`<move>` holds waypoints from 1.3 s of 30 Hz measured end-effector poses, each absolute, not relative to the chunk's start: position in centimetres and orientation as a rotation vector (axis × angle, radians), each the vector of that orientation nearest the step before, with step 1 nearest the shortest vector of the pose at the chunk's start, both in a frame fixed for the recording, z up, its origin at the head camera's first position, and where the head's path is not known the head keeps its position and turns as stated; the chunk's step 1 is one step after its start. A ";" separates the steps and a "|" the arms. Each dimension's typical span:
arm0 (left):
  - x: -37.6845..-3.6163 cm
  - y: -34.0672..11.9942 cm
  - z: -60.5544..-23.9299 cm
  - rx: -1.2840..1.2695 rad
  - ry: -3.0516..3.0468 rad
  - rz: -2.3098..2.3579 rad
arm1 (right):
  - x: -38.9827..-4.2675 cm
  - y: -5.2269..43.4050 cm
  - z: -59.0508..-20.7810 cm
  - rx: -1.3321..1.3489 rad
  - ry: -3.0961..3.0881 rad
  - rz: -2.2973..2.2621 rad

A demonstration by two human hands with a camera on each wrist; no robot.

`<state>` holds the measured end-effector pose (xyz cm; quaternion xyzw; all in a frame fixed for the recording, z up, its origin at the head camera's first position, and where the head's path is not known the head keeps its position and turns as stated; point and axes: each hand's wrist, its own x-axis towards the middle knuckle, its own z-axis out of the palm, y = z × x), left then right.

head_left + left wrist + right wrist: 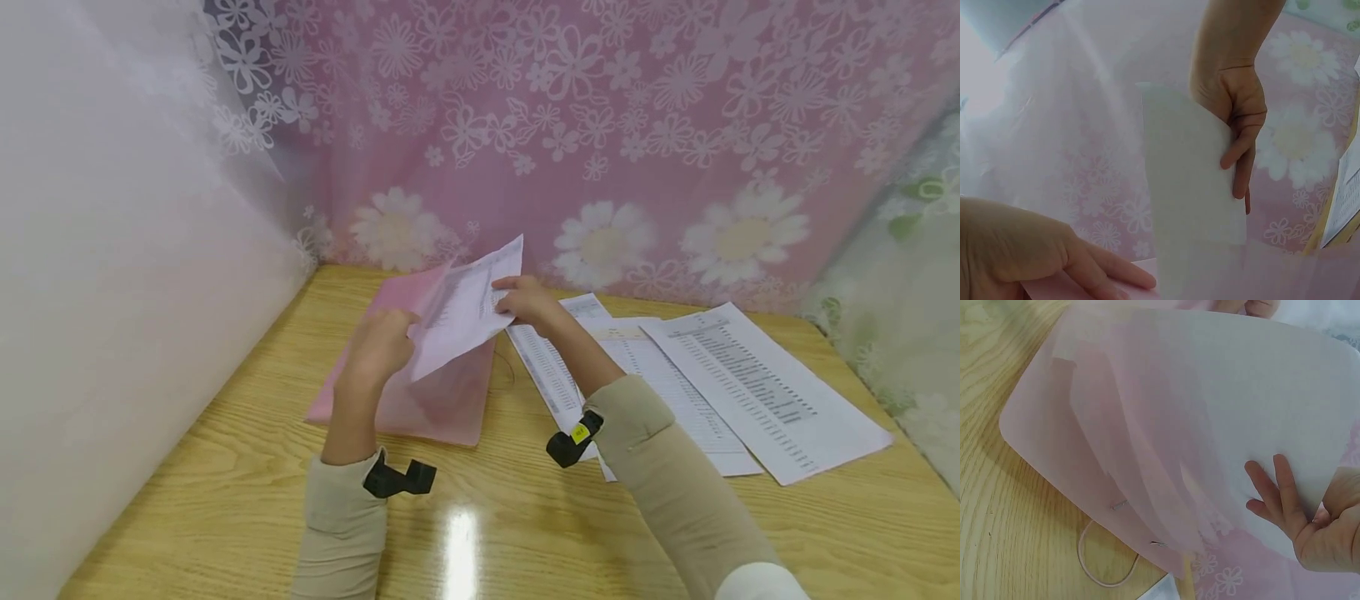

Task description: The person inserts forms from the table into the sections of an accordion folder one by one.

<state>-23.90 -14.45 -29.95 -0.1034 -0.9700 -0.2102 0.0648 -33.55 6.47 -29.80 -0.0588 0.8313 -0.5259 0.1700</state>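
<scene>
A pink translucent folder (431,404) lies on the wooden table (247,467), its upper cover lifted. My left hand (378,346) holds that cover (1085,290) up at its edge. My right hand (525,302) pinches a printed paper sheet (465,312) by its right side, the sheet's lower part inside the folder's mouth. In the left wrist view the right hand (1235,106) grips the sheet (1191,181) from behind. In the right wrist view the fingers (1285,494) lie spread under the sheet (1229,412), seen through the folder (1072,469).
Several printed sheets (750,383) lie fanned out on the table to the right of the folder. A thin elastic loop (1107,569) hangs from the folder's edge. A flowered pink curtain (600,125) closes the back and a white wall (112,292) the left.
</scene>
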 end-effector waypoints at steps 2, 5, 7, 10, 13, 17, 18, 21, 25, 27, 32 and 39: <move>-24.0 -14.7 -30.0 -0.311 -2.916 -0.679 | -33.3 6.6 -29.4 -0.167 2.369 -1.501; -24.0 -15.4 -30.0 -0.283 -2.887 -0.769 | -33.1 7.1 -28.7 -0.167 2.374 -1.519; -24.1 -15.8 -29.9 -0.271 -2.873 -0.807 | -33.0 7.5 -28.2 -0.174 2.391 -1.520; -24.1 -16.5 -29.8 -0.254 -2.838 -0.859 | -32.9 8.1 -27.3 -0.194 2.411 -1.521; -24.1 -16.8 -29.7 -0.252 -2.812 -0.885 | -32.9 8.8 -26.4 -0.237 2.414 -1.520; -24.0 -16.8 -29.7 -0.260 -2.785 -0.923 | -33.1 9.5 -25.1 -0.298 2.350 -1.541; -24.0 -16.7 -29.7 -0.265 -2.776 -0.930 | -33.2 9.7 -24.8 -0.304 2.334 -1.543; -24.0 -16.4 -29.7 -0.287 -2.740 -0.952 | -33.6 10.3 -23.7 -0.313 2.338 -1.508; -23.9 -16.1 -29.6 -0.309 -2.705 -0.980 | -34.0 10.8 -22.4 -0.308 2.358 -1.456; -24.0 -16.0 -29.5 -0.313 -2.690 -0.990 | -34.2 10.9 -21.9 -0.308 2.359 -1.441; -24.1 -15.8 -29.3 -0.306 -2.673 -0.988 | -34.4 10.7 -21.2 -0.305 2.388 -1.385; -23.8 -15.5 -29.0 -0.305 -2.675 -1.004 | -34.7 9.4 -21.3 -0.285 2.402 -1.350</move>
